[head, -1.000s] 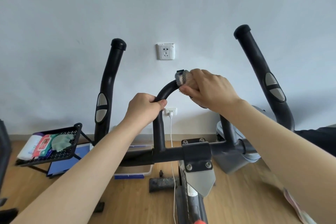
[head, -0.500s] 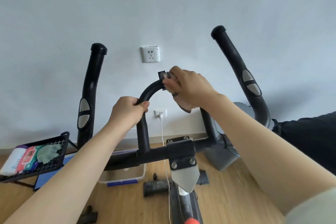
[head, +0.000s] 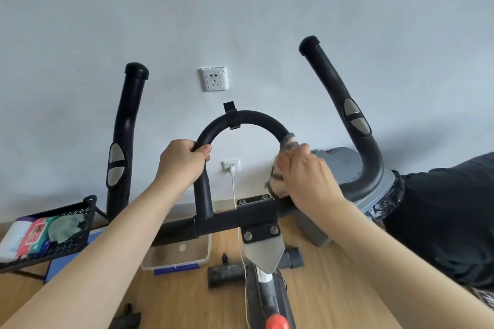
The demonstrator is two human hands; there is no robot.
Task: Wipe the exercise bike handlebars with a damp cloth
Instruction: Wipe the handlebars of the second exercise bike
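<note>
The black exercise bike's arched centre handlebar rises in the middle of the view, with a small black strap at its top. My left hand grips the arch's left side. My right hand presses a grey patterned cloth around the arch's right leg, which is mostly hidden under the cloth and hand. Two long outer handlebars stand upright, one on the left and one on the right, each with silver sensor pads.
A black mesh rack at lower left holds wipes and a green cloth. A clear plastic box sits on the wooden floor. A white cable hangs from the lower wall socket. A dark bag lies at right.
My right hand has slid the cloth from the top of the arch down its right side, uncovering the strap. My left hand keeps its grip. The view has shifted slightly.
</note>
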